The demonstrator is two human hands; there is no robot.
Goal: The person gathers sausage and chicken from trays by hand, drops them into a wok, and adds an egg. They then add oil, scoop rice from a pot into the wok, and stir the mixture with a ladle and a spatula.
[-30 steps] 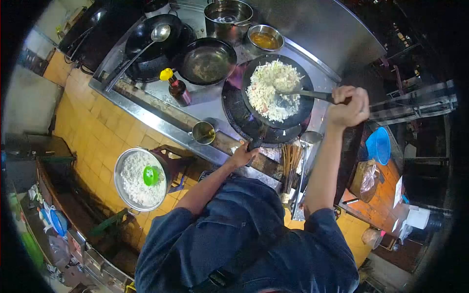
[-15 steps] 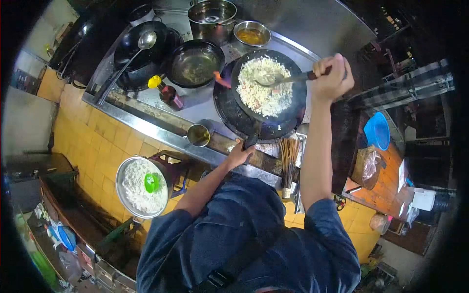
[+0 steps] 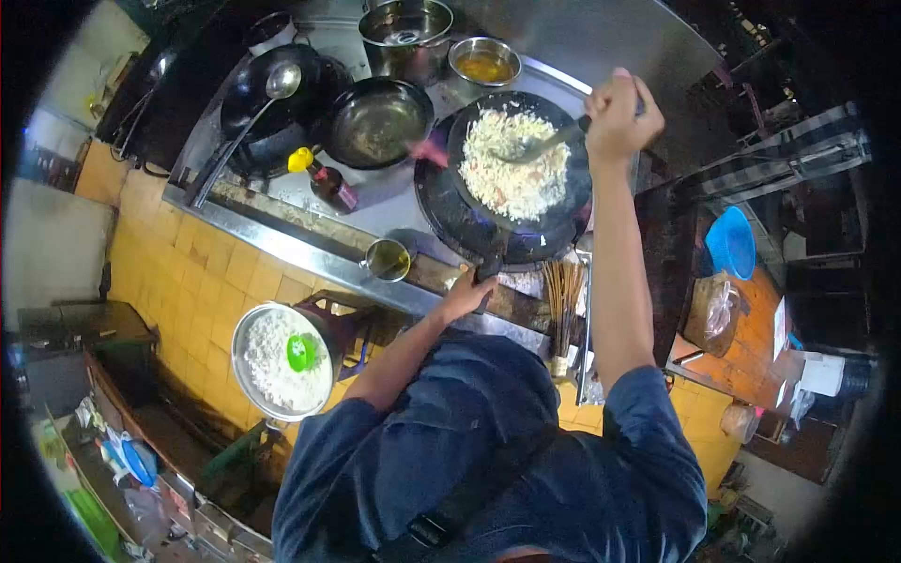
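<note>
My left hand [image 3: 466,293] is closed round the dark handle of a black wok [image 3: 560,211] at the stove's front. Fried rice [image 3: 516,178] with small reddish bits lies spread in the wok. My right hand [image 3: 621,122] grips a metal ladle [image 3: 552,141] by its handle, and its bowl rests in the rice. Flame shows at the left side of the burner. Left of my left hand, a metal cup [image 3: 387,260] with some yellowish liquid stands on the stove edge.
An empty black pan [image 3: 380,127], a sauce bottle [image 3: 330,186] with a yellow cap and a bowl of orange-yellow liquid [image 3: 484,64] are on the stove. A pot of white rice [image 3: 272,387] holding a green scoop [image 3: 301,353] stands at left. A bamboo brush [image 3: 563,305] lies near the front edge.
My right hand has shifted slightly up and left, with the ladle tilted more steeply in the rice. The rice has moved about. My left hand keeps its grip on the wok handle.
</note>
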